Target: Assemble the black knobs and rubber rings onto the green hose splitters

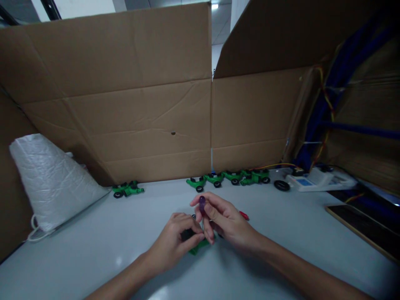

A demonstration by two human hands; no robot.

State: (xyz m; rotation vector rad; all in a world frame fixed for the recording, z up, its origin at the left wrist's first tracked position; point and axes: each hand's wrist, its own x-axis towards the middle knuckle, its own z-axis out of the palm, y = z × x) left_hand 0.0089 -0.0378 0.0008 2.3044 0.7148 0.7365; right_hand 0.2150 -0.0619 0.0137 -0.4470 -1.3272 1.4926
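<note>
My right hand [226,216] is closed around an upright screwdriver [202,202] with a dark purple handle, its thin shaft pointing down between my hands. Below it, a green toy part [199,246] is mostly covered by my fingers. My left hand [176,237] pinches this part from the left side, thumb and fingertips close to the shaft. Whether the screwdriver's tip touches the part is hidden. Just behind my right hand lies a small red piece [244,215], partly covered.
Along the cardboard wall [156,125] stand several green toy vehicles [214,180] with black wheels, and more green toys [126,189] lie farther left. A white padded bag [56,183] is at left. On the right are a black ring [281,185], a power strip [323,181] and a dark panel [362,227].
</note>
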